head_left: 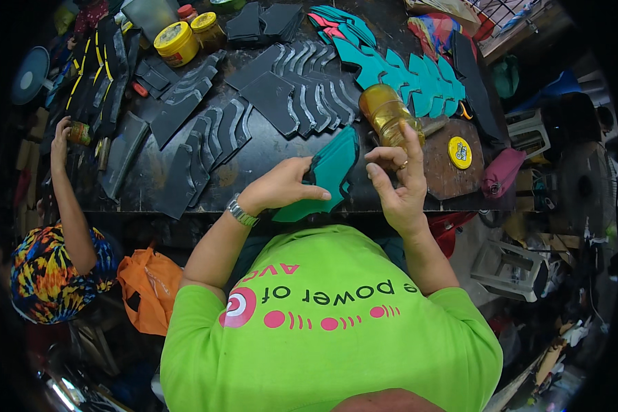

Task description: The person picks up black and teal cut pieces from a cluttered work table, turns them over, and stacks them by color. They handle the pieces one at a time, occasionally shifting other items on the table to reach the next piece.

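My left hand [281,187] grips several teal cut pieces [336,163] held together near the table's front edge, thumb on top and fingers underneath. To the right of them my right hand [404,189] is raised, its index finger stretched forward and the other fingers loosely bent. Nothing shows between its fingers. Just beyond that hand is a see-through jar [383,106] of amber-yellow contents. A round yellow lid [460,152] lies on a brown board [448,184] to the right of the jar.
Overlapping dark pieces with pale curved edges [312,96] cover the table's middle. Teal pieces [426,79] fan out at the far right. Yellow-lidded tubs [176,42] stand at the back left. At left, another person's hand [60,134] is near a small jar [81,133].
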Demonstrator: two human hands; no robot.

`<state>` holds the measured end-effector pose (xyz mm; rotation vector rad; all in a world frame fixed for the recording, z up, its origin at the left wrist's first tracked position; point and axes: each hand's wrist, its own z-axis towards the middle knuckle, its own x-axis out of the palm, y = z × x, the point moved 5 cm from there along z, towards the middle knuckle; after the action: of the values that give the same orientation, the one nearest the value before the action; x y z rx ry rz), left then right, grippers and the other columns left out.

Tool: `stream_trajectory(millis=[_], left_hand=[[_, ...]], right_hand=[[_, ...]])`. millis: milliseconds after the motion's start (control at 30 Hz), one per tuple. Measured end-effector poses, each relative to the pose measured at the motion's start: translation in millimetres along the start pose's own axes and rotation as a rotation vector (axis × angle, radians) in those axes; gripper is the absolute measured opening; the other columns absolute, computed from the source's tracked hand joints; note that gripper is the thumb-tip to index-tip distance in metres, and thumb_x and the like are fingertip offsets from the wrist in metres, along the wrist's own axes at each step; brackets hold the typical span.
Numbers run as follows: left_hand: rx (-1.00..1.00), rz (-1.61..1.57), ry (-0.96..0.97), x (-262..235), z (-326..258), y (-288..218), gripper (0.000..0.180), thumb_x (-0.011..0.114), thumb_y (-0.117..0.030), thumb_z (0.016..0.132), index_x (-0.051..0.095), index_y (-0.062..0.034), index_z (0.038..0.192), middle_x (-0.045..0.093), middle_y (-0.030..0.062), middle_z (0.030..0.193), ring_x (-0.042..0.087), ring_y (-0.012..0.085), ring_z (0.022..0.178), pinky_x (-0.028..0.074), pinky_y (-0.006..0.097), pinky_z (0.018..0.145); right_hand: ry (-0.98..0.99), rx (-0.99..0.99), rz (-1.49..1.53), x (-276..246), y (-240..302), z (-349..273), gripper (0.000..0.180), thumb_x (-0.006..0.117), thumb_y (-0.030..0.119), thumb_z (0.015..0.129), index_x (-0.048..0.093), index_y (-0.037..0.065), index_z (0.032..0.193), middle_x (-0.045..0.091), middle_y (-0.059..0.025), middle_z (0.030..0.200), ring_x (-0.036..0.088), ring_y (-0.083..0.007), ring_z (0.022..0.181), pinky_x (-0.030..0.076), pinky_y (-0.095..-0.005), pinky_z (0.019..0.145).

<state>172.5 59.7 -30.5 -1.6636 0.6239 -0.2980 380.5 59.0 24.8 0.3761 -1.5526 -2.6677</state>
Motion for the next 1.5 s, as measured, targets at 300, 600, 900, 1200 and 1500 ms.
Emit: stream_trajectory(millis=[300,600,900,1200,1500], left_hand=[[0.117,0.799,-0.281,-4,10,-35,0.072,0.087,-0.029,0.070,0.059,-0.0024,0.131,0.065,0.0191,0.118,0.063,0.0373,0.107,0.051,0.043,0.091],[0.229,0.844,-0.452,23,5,-36,0.066,0.085,-0.027,0.075,0.060,-0.0041,0.131,0.058,0.0144,0.127,0.057,0.0351,0.116,0.047,0.044,0.098],[0.294,0.817,-0.538,27,4,-32,0.063,0.086,-0.022,0.073,0.061,-0.0052,0.128,0.058,0.0123,0.128,0.056,0.0335,0.116,0.044,0.043,0.099],[0.333,0.735,-0.532,27,8,-37,0.060,0.087,-0.013,0.068,0.059,-0.0093,0.121,0.059,0.0112,0.124,0.056,0.0318,0.116,0.042,0.044,0.099],[0.383,0.381,-0.502,21,3,-37,0.047,0.078,-0.009,0.083,0.062,-0.0061,0.127,0.065,0.0102,0.101,0.063,0.0248,0.097,0.049,0.035,0.090]], right_hand=[[-0.122,-0.028,-0.079,-35,12,8,0.064,0.066,-0.007,0.090,0.044,0.004,0.149,0.067,-0.0062,0.099,0.062,-0.0110,0.085,0.051,-0.0256,0.079],[0.196,0.245,-0.670,-87,13,1,0.035,0.062,0.001,0.086,0.069,0.008,0.120,0.058,-0.0123,0.092,0.062,-0.0279,0.082,0.050,-0.0348,0.076],[0.297,0.297,-0.998,-56,-2,-14,0.068,0.066,0.011,0.090,0.042,0.027,0.152,0.054,-0.0145,0.099,0.062,-0.0373,0.083,0.050,-0.0466,0.073],[0.298,0.245,-1.056,-52,3,-14,0.052,0.062,0.006,0.089,0.054,0.019,0.139,0.054,-0.0160,0.100,0.063,-0.0373,0.081,0.051,-0.0462,0.071],[-0.132,-0.039,-0.103,-64,66,4,0.036,0.058,-0.013,0.084,0.071,0.003,0.114,0.060,-0.0066,0.106,0.059,-0.0135,0.094,0.046,-0.0252,0.081]])
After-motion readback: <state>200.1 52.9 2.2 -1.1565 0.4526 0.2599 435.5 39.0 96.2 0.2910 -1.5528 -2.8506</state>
